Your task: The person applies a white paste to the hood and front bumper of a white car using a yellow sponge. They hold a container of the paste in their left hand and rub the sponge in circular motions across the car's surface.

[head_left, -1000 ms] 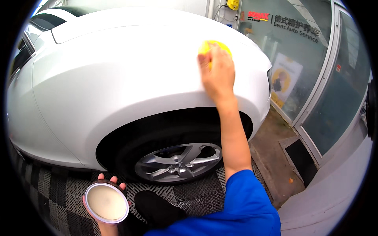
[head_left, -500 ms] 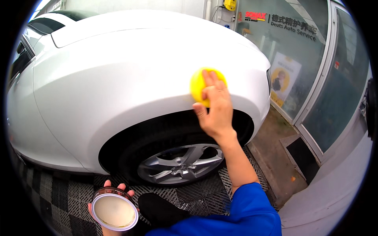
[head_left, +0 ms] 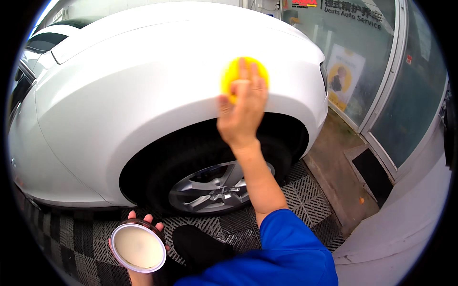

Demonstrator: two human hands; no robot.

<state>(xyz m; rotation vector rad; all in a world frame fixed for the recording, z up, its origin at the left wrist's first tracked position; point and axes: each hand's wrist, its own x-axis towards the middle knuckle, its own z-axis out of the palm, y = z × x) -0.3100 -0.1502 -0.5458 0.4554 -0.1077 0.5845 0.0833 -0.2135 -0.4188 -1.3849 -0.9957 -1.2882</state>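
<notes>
My right hand (head_left: 244, 112) presses a round yellow sponge pad (head_left: 230, 78) against the white car fender (head_left: 157, 76), just above the wheel arch. Its fingers lie over the pad, with the thumb near the pad's lower left edge; motion blurs both. Low on the left, my left hand (head_left: 134, 218) holds an open round tub of pale cream wax (head_left: 139, 247). The fingertips show past the tub's far rim, and the palm beneath is hidden. The wax surface looks smooth.
Below the fender is the wheel with its silver rim (head_left: 210, 190). Grey and black grid tiles (head_left: 305, 200) cover the floor. A glass door (head_left: 410, 95) and a pale wall (head_left: 400, 229) stand at the right. My dark shoe (head_left: 188, 238) is beside the tub.
My right hand and the sponge pad have shifted slightly left along the fender. The car sits higher in the picture. My left hand still holds the wax tub in nearly the same place.
</notes>
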